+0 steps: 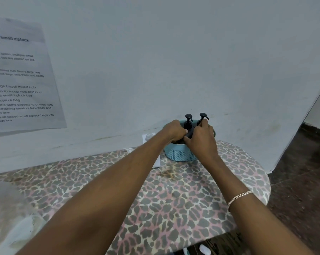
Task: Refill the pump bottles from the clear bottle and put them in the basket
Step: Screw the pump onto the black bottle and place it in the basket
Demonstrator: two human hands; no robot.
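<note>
Leopard-print table: bottles in basket

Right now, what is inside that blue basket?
Two dark pump bottles, one left of the other, stand in the basket. Both hands cover their bodies and the basket's bottom.

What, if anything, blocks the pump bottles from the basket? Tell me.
Nothing visible does. Both black pump bottles, left and right, already stand inside the blue basket by the wall. The left hand and right hand are on them at the rim.
</note>
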